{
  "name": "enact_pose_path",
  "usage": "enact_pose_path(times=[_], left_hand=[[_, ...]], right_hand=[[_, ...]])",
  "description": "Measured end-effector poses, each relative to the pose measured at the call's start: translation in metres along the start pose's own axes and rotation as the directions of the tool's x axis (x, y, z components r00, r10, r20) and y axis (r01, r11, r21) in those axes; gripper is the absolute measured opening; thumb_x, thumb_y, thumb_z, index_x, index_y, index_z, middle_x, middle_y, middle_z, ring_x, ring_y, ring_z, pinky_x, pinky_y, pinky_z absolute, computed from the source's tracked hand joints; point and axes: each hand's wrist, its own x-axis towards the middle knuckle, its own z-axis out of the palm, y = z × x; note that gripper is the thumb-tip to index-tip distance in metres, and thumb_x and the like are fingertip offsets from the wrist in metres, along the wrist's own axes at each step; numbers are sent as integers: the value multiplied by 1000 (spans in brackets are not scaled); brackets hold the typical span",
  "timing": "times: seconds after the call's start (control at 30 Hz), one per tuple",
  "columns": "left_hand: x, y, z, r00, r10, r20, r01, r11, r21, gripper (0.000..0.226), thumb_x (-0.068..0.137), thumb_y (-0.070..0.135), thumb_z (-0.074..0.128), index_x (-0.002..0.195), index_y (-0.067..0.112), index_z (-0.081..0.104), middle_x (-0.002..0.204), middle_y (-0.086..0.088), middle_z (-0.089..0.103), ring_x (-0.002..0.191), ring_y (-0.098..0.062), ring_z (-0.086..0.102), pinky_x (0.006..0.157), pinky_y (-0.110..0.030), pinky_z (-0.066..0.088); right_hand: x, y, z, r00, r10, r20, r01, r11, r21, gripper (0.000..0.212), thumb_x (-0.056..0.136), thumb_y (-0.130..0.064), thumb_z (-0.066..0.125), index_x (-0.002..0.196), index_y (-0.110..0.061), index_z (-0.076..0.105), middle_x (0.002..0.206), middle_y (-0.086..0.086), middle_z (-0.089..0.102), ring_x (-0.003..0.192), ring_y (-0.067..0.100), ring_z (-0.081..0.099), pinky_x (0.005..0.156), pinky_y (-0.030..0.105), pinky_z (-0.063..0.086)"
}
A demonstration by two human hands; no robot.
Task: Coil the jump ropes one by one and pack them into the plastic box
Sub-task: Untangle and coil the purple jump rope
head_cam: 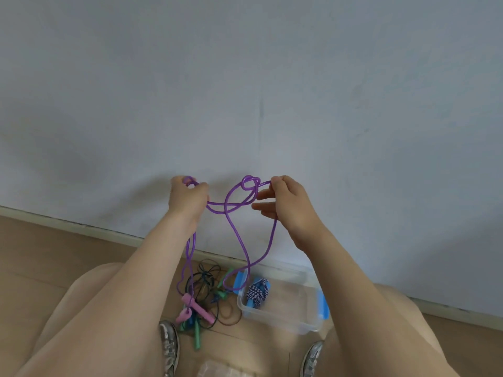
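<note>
Both hands raised before wall: left hand grips gathered purple jump rope loops, right hand pinches strand beside knot (likely loosening tangle). Pink handles dangle beside plastic box.

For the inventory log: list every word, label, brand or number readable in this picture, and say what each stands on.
None: no text can be read anywhere in the head view.
The plastic box, the purple rope, its pink handles, the green handles and the shoes show no legible print.
</note>
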Motion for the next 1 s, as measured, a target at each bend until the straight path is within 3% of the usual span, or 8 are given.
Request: enact_pose_path(times=[0.1, 0.23, 0.47, 0.57, 0.63, 0.77, 0.87, 1.0], left_hand=[[2, -6, -1, 992, 100, 79, -111, 982, 152, 8, 93, 14, 67, 100, 19, 65, 91, -5, 64, 71, -22, 51, 53, -26, 35], [1, -11, -7, 973, 215, 85, -230, 865, 445, 22, 93, 27, 73, 110, 14, 66, 107, -3, 63, 99, -25, 58, 80, -31, 42], [-2, -24, -7, 903, -21, 430, -375, 452, 809, 32, 104, 54, 52, 101, 25, 65, 114, -8, 66, 103, -26, 58, 84, -35, 44], [-16, -12, -3, 810, -85, 581, -451, 543, 708, 20, 106, 20, 54, 111, 22, 73, 123, 0, 68, 116, -22, 61, 96, -35, 49], [-33, 4, -3, 708, -77, 702, -481, 675, 559, 40, 100, 0, 52, 115, 30, 75, 131, 9, 65, 128, -16, 57, 105, -35, 45], [-56, 25, -5, 574, 10, 819, -255, 952, 168, 46, 79, -7, 46, 102, 21, 75, 115, -9, 78, 122, -25, 70, 116, -47, 44], [-55, 25, -4, 560, 17, 829, -91, 995, 41, 37, 89, -1, 51, 117, 8, 73, 107, -17, 75, 106, -35, 73, 104, -51, 55], [-56, 26, -3, 538, -28, 842, -90, 992, 90, 46, 90, 22, 61, 132, 2, 65, 104, -21, 72, 89, -29, 67, 77, -42, 59]], right_hand=[[-6, -6, -1, 998, 49, 50, -58, 982, 178, 29, 115, -31, 30, 117, -14, 54, 116, 18, 69, 86, 36, 80, 93, 55, 62], [-10, -11, -1, 996, 62, 70, -77, 966, 246, 30, 115, -33, 29, 127, -13, 48, 114, 19, 63, 81, 43, 78, 84, 58, 64], [-17, -17, 2, 987, -109, 117, 86, 979, 182, 29, 116, -27, 29, 107, -11, 52, 107, 22, 68, 83, 38, 79, 69, 38, 62], [-17, -17, 3, 981, -151, 125, 133, 981, 139, 31, 115, -24, 31, 102, -9, 54, 102, 18, 72, 83, 27, 76, 68, 35, 56], [-17, -16, 3, 979, -161, 121, 145, 980, 133, 31, 114, -24, 32, 101, -8, 55, 101, 16, 74, 83, 23, 73, 69, 37, 56], [-17, -16, 1, 985, -136, 104, 119, 980, 157, 36, 115, -25, 32, 108, 0, 58, 105, 8, 79, 84, 25, 74, 73, 41, 62], [-15, -15, 0, 990, -118, 77, 101, 975, 196, 36, 114, -22, 37, 108, 5, 59, 102, 19, 77, 82, 25, 72, 72, 39, 64], [-10, -9, 0, 990, -131, 47, 122, 979, 164, 35, 113, -23, 42, 101, 4, 60, 96, 30, 69, 78, 28, 69, 69, 44, 64]])
